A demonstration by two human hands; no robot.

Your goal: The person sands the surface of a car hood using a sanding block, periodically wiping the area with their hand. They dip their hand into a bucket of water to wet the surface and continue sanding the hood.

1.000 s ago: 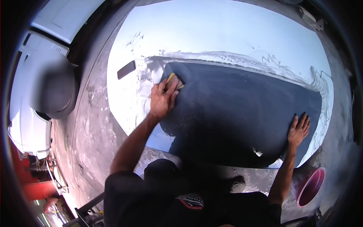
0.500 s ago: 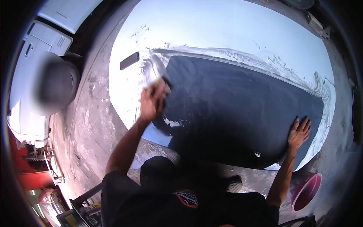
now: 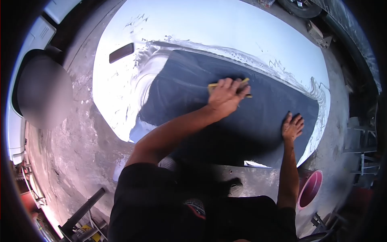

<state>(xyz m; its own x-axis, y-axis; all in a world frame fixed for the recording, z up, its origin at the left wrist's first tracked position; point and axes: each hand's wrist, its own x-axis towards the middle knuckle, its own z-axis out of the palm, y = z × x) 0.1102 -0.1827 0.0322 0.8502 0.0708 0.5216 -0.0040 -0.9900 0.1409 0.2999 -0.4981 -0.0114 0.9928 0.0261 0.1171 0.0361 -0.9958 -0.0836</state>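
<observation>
A dark grey sheet-like area [image 3: 181, 76] lies on a large white panel [image 3: 258, 24], with smeared grey residue along its upper and left edges. My left hand [image 3: 225, 97] is closed round a small block with yellowish edges and presses it on the middle of the dark area. Toward the right end of that area, my right hand [image 3: 293, 127] rests flat with its fingers spread, holding nothing. A dark rectangular block [image 3: 121, 53] lies on the white panel at the upper left.
A pink bucket [image 3: 310, 189] stands on the concrete floor [image 3: 76, 149] below the panel's right end. White vehicle bodywork [image 3: 38, 36] is at the far left, a wheel [image 3: 300, 7] at the top right, and metal stands [image 3: 365, 151] at the right.
My left hand has moved right with the block, from the dark area's left edge to its middle. My right hand still lies near the right end. The whole view has shifted.
</observation>
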